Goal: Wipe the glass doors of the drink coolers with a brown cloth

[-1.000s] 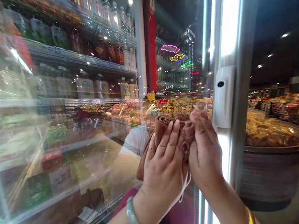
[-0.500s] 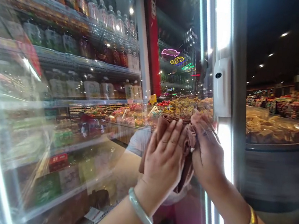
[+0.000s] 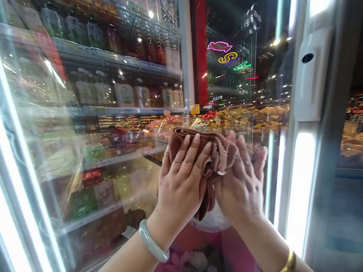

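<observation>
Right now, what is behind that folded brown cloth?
Clear, reflective glass panel shows around the folded brown cloth. The patch directly behind it is covered, so its condition can't be seen.

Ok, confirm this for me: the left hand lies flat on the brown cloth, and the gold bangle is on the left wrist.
Not quite: the head view shows the gold bangle on the right wrist. The left hand does lie flat on the brown cloth.
</observation>
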Demonstrator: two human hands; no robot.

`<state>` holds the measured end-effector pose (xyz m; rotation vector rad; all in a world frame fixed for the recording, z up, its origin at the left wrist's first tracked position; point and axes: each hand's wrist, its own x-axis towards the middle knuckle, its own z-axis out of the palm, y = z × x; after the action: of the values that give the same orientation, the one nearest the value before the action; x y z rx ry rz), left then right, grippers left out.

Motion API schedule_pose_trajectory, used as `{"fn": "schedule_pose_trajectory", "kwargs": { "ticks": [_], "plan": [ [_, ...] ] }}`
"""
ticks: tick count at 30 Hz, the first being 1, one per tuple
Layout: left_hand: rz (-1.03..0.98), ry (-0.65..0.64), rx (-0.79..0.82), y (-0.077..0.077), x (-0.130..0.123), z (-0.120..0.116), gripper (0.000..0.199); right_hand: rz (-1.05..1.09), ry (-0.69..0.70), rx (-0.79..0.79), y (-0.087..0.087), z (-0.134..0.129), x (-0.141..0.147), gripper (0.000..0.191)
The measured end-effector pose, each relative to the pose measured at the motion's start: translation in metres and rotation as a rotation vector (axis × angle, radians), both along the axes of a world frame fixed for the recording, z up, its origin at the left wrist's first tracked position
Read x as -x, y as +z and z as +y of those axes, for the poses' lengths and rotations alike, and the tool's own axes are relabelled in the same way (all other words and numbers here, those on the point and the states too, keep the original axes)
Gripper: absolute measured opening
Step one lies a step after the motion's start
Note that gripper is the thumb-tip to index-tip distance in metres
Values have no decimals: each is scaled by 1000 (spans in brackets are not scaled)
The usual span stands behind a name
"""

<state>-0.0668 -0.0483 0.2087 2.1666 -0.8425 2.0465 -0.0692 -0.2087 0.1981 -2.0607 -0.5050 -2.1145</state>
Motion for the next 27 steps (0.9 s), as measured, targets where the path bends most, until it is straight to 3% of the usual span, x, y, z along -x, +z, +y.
{"fn": "schedule_pose_trajectory", "kwargs": {
  "ticks": [3,6,10,13,16,19,23,25,27],
  "plan": [
    [-13,53,122,12,-5,30,62,65,48,54,11,34,2,60],
    [-47,57,251,18,-6,34,63,76,43,89,21,46,0,60],
    [62,2,120,-6,2,24,60,12,52,56,-1,37,-3,63],
    [55,-11,-9,-19,1,42,58,30,41,67,-19,44,-3,64],
    [-4,26,69,-9,-6,68,56,43,63,148,-11,67,-4,61],
    [-15,36,187,-2,-8,71,56,45,95,145,3,78,-6,59],
    [54,5,90,-30,-1,67,61,70,97,77,-11,80,-3,68],
    [48,14,28,-41,-2,82,62,80,92,82,-23,89,-3,70],
    [12,43,53,-37,-8,105,61,77,105,136,-24,105,-6,69]
  ]
}}
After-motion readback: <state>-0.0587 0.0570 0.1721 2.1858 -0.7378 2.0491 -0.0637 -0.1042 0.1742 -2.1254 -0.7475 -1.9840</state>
